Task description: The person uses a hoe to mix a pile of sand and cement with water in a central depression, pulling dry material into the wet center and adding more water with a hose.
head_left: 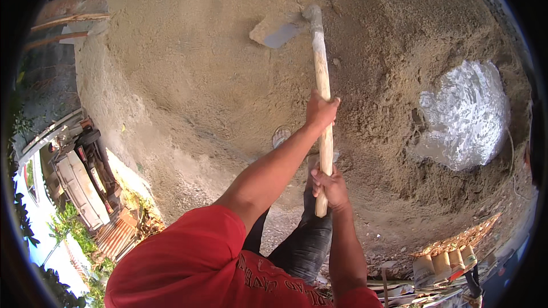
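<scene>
Two closed grips: the bare right hand (332, 187) and the bare left hand (321, 111) both wrap the pale, round wooden shaft (326, 149) of a long-handled hoe.
Right hand: nearest the body, just ahead of the blunt butt end, which pokes out toward 6 o'clock.
Left hand: ahead of the right, at 12 o'clock from it, gripping partway up the shaft.
Shaft axis: long, running nearly 6 to 12 o'clock, its far end leaning slightly toward 11.
Sandalled foot (281, 136): at 8 o'clock from the left hand, near it.
Hoe blade: a flat, sand-crusted grey metal blade (277, 31) at 11 o'clock from the left hand, the nearer of the two, jutting toward 9 from the shaft; I cannot tell whether it touches the ground.
Sand: a broad, brown, grainy bed (188, 63) around the hoe.
Pool: a shiny, silvery, rounded wet patch (471, 111), ringed by sand, at 3 o'clock from the left hand, well apart.
Yard edge: a rusty, ridged metal sheet (118, 232) far off at 8 o'clock.
</scene>
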Action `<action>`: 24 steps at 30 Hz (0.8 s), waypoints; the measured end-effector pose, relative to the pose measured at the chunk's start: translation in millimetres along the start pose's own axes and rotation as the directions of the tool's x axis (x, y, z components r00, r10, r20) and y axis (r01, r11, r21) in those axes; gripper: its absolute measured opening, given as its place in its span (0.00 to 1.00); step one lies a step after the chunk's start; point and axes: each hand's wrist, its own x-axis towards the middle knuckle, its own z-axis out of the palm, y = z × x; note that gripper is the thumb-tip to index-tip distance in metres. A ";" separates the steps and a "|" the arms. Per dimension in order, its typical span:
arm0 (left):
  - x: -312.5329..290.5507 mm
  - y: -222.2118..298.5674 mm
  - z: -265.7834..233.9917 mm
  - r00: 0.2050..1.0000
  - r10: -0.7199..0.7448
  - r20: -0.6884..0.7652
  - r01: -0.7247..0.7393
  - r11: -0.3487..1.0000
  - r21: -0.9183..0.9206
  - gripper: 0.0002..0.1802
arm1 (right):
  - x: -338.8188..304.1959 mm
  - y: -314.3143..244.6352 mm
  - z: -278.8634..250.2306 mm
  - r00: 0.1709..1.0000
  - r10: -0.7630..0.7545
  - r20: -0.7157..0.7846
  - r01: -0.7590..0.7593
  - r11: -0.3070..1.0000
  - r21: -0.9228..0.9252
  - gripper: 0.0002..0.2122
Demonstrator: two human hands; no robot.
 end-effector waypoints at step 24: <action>-151.1 -144.4 78.2 0.802 -0.166 0.574 0.589 0.381 -0.713 0.10 | -197.0 2.3 -30.8 0.800 -0.103 -0.591 -0.529 0.343 -0.776 0.18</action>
